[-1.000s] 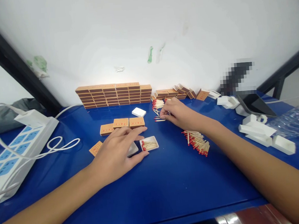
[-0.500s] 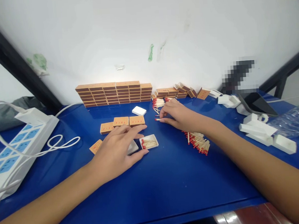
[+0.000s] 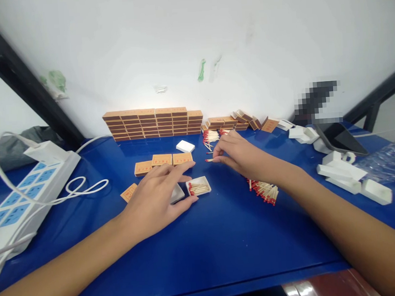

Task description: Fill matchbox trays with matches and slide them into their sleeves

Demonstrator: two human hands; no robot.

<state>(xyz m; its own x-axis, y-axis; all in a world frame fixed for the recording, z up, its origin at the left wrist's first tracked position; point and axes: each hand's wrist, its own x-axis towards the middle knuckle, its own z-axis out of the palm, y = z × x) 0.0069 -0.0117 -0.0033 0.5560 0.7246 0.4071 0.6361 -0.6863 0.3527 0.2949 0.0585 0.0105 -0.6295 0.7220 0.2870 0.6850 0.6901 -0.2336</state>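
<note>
My left hand point(image 3: 155, 191) lies low over the table, thumb and fingers spread apart. Its thumb tip is beside the near edge of a small white matchbox tray point(image 3: 207, 185) holding several red-tipped matches point(image 3: 199, 188). A second white tray point(image 3: 177, 194) is partly hidden under this hand. Between thumb and fingertips, my right hand point(image 3: 238, 152) pinches a match point(image 3: 209, 160), its red head pointing left. Just behind that hand are loose matches point(image 3: 211, 137); a larger heap of matches point(image 3: 267, 191) lies nearer me, partly covered by the right forearm.
Stacked matchboxes point(image 3: 148, 124) line the wall. Several orange matchboxes point(image 3: 162, 160) and a white tray point(image 3: 185, 146) lie before them. White trays point(image 3: 343, 169), a phone point(image 3: 340, 139) and a plastic bottle point(image 3: 384, 162) are at right. A power strip point(image 3: 34, 191) with cables stands left.
The view has shifted slightly, moving everything a little to the right. My right hand keeps its pinch on the match, and my left hand stays spread beside the tray.
</note>
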